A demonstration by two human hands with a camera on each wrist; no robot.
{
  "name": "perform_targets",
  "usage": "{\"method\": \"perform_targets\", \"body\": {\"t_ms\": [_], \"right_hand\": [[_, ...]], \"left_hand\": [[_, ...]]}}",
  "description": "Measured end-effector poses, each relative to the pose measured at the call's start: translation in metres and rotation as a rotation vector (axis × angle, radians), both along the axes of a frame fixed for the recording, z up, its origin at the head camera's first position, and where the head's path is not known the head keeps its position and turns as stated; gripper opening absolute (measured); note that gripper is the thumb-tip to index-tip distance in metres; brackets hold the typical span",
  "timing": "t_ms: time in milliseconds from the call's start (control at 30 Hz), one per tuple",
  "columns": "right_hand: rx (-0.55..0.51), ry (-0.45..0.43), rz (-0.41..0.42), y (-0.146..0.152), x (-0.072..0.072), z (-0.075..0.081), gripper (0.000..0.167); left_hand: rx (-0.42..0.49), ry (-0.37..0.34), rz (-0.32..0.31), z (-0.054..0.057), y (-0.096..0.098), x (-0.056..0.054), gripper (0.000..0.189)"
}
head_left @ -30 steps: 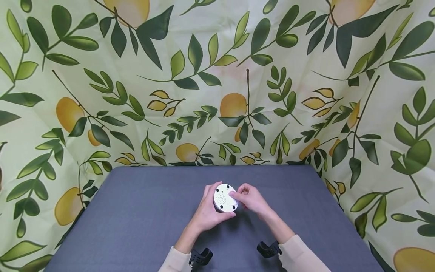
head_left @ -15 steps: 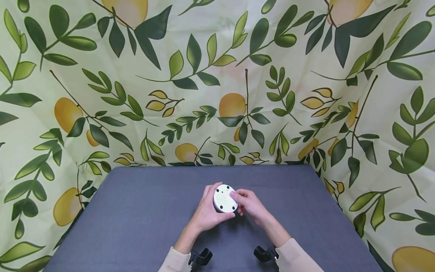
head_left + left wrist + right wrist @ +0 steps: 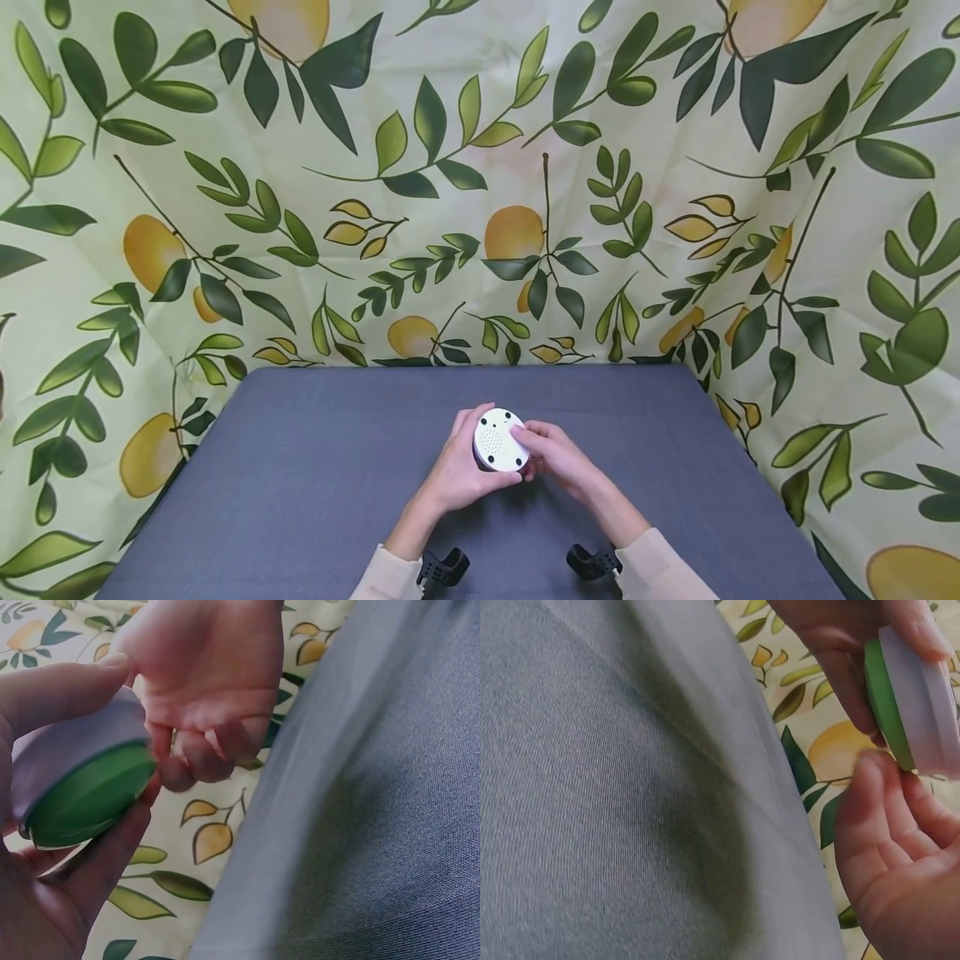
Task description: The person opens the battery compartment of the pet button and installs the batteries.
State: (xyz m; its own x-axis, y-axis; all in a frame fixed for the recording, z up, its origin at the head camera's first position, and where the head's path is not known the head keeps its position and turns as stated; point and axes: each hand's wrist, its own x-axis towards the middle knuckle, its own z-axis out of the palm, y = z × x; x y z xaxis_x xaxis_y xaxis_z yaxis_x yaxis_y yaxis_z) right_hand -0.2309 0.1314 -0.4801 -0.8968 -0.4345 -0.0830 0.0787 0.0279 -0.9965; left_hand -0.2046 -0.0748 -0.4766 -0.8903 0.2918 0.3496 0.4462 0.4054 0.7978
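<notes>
A round device with a white back [image 3: 493,442] is held up over the table in the head view. Its back has a patch of small holes and several black dots near the rim. In the left wrist view its other side shows a green face [image 3: 97,796]. My left hand [image 3: 467,471] grips the device around its side, thumb along the near edge and fingers at the far edge. My right hand [image 3: 564,460] pinches its right edge, thumb on the white back. The right fingers [image 3: 889,802] curl at the rim beside the green face in the right wrist view.
A dark grey-blue cloth covers the table [image 3: 322,467]. Behind it and at both sides hangs a fabric backdrop [image 3: 450,283] printed with lemons and leaves. Black wrist mounts [image 3: 444,567] sit on both wrists, by the light sleeves [image 3: 660,562].
The device has shifted slightly right and toward me in the left hand. The right hand's knuckles have come down, with its fingers closer around the rim; its thumb stays on the white back.
</notes>
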Motion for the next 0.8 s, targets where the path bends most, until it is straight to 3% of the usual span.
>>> {"method": "perform_targets", "body": {"t_ms": [367,800], "right_hand": [[-0.034,-0.054,0.006,0.009,0.004,0.006,0.034],[-0.008,-0.019,-0.013,0.009,0.006,0.005,0.037]], "left_hand": [[-0.029,-0.027,-0.052,0.000,0.000,0.001,0.107],[-0.066,-0.092,-0.100,-0.001,-0.009,-0.001,0.109]]}}
